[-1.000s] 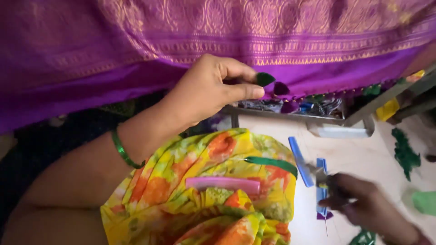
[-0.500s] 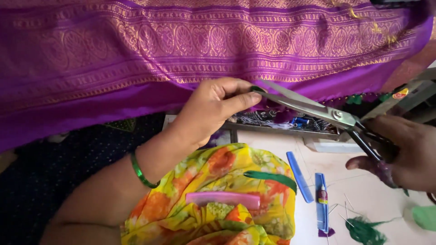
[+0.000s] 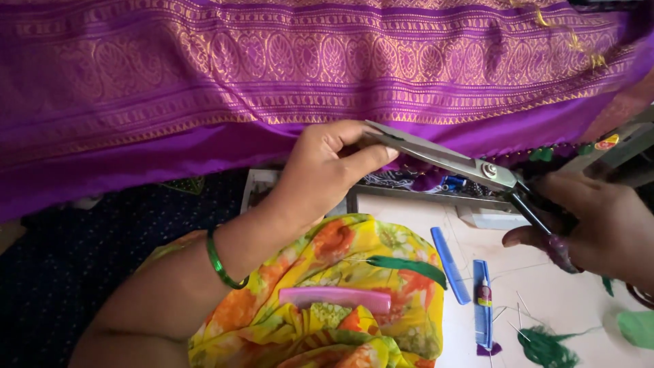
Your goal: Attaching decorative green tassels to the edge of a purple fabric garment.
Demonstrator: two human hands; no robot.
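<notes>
A purple cloth with gold woven bands [image 3: 286, 75] hangs across the top of the view. My left hand [image 3: 327, 170] pinches its lower edge between thumb and fingers, a green bangle [image 3: 219, 262] on the wrist. My right hand [image 3: 593, 221] grips the dark handles of large steel scissors [image 3: 449, 158]. The blades reach left along the cloth's hem and their tips touch my left fingers. Small purple and green tassels [image 3: 545, 153] hang from the hem near the scissors' pivot.
A yellow, orange and green flowered cloth [image 3: 340, 300] covers my lap, with a pink comb [image 3: 337, 296] and a green thread bundle [image 3: 409, 267] on it. On the pale floor lie two blue combs [image 3: 449, 266], a small glue tube [image 3: 484, 293], pins and green thread scraps [image 3: 545, 344].
My right hand came up from the floor with the scissors and brought the blades to the hem by my left fingers. The view moved up and closer to the cloth.
</notes>
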